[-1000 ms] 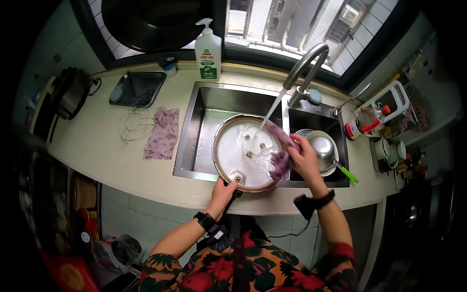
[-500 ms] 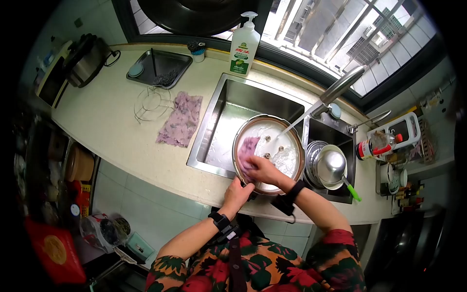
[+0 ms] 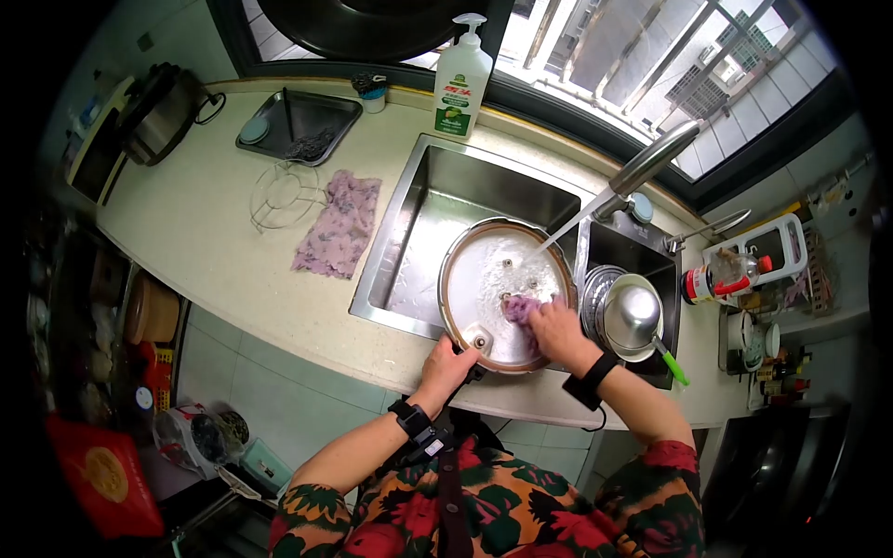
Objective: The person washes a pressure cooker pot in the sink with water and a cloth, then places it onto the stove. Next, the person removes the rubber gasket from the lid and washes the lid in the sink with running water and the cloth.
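A round pressure cooker lid (image 3: 474,279), inner side up with several small metal fittings, is held tilted over the near part of the sink (image 3: 423,209). My left hand (image 3: 445,370) is closed around its dark handle at the near edge. Bunched in my right hand (image 3: 561,333) is a pinkish-purple cloth (image 3: 521,308), pressed against the lid's wet inner face right of the middle. Water runs from the faucet (image 3: 651,160) onto the far side of the lid. My fingertips on the cloth are partly hidden.
Right of the main basin, a smaller one holds stacked bowls and a ladle (image 3: 634,318) with a green handle. A pump bottle (image 3: 462,84) stands behind the sink. Left on the counter lie a second purple cloth (image 3: 339,225), a wire rack (image 3: 286,195) and a dark tray (image 3: 326,116).
My right hand has moved the cloth from the lid's left side to right of its middle, uncovering a fitting near the handle. My left hand keeps its hold.
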The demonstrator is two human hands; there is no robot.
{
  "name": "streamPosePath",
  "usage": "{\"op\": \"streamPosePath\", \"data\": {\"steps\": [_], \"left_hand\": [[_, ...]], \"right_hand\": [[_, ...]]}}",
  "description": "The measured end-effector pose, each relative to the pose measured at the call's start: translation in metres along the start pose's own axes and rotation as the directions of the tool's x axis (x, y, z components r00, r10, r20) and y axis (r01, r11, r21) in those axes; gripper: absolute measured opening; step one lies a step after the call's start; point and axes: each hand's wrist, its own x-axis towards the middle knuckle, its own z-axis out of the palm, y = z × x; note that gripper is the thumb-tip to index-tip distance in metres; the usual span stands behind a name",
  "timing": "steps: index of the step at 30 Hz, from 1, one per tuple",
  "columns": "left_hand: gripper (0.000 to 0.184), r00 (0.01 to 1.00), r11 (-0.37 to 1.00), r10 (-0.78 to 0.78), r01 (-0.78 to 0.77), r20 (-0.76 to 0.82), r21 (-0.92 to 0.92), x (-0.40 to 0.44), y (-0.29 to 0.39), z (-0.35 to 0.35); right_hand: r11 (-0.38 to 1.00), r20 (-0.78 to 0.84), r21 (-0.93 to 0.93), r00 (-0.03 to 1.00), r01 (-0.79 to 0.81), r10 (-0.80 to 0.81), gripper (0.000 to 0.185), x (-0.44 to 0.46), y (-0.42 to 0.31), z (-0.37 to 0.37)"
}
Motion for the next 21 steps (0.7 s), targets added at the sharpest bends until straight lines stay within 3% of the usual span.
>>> {"op": "streamPosePath", "data": {"steps": [2, 4, 6, 8, 10, 12, 15, 16, 18, 20, 21], "left_hand": [[0.039, 1.0, 0.997, 0.0, 0.001, 0.017, -0.075, 0.0, 0.0, 0.001], [0.039, 0.999, 0.989, 0.003, 0.003, 0.036, -0.151, 0.0, 0.0, 0.001], [0.037, 0.999, 0.989, 0.0, 0.006, 0.042, -0.147, 0.0, 0.002, -0.001], [0.034, 0.999, 0.981, 0.013, -0.005, 0.041, -0.196, 0.0, 0.0, 0.0], [0.036, 0.99, 0.915, -0.041, 0.092, 0.137, -0.392, -0.001, 0.008, -0.001], [0.033, 0.986, 0.915, -0.101, 0.145, 0.136, -0.377, 0.0, 0.015, 0.0], [0.03, 0.967, 0.885, -0.215, 0.253, 0.14, -0.39, 0.005, 0.028, -0.004], [0.03, 0.948, 0.853, -0.276, 0.318, 0.16, -0.415, 0.005, 0.033, -0.005], [0.027, 0.935, 0.823, -0.328, 0.354, 0.138, -0.443, 0.01, 0.043, -0.002], [0.023, 0.889, 0.781, -0.412, 0.458, 0.202, -0.423, 0.027, 0.041, 0.001], [0.019, 0.921, 0.785, -0.354, 0.386, 0.16, -0.484, 0.034, 0.039, 0.007]], "right_hand": [[0.939, 0.032, 0.334, 0.995, 0.081, -0.097, 0.016, -0.007, -0.021, -0.021], [0.787, 0.042, 0.615, 0.996, 0.037, -0.08, 0.019, -0.001, -0.038, -0.025], [0.726, 0.087, 0.687, 0.991, 0.016, -0.104, 0.023, 0.009, -0.039, -0.03], [0.552, 0.117, 0.834, 0.972, 0.017, -0.206, 0.024, 0.011, -0.032, -0.025], [0.808, 0.21, 0.586, 0.974, -0.059, -0.082, 0.019, 0.007, -0.014, -0.032], [0.937, 0.253, 0.325, 0.966, -0.128, 0.044, 0.016, 0.016, 0.011, -0.028], [0.822, 0.051, 0.485, 0.948, -0.297, 0.313, 0.015, 0.022, 0.029, -0.042], [0.818, 0.047, 0.492, 0.947, -0.299, 0.318, 0.015, 0.024, 0.033, -0.047], [0.601, 0.033, 0.725, 0.888, -0.336, 0.458, 0.019, 0.028, 0.042, -0.051], [0.554, -0.013, 0.774, 0.867, -0.307, 0.498, 0.021, 0.036, 0.05, -0.047], [0.484, -0.02, 0.829, 0.85, -0.281, 0.527, 0.022, 0.04, 0.053, -0.045]]}}
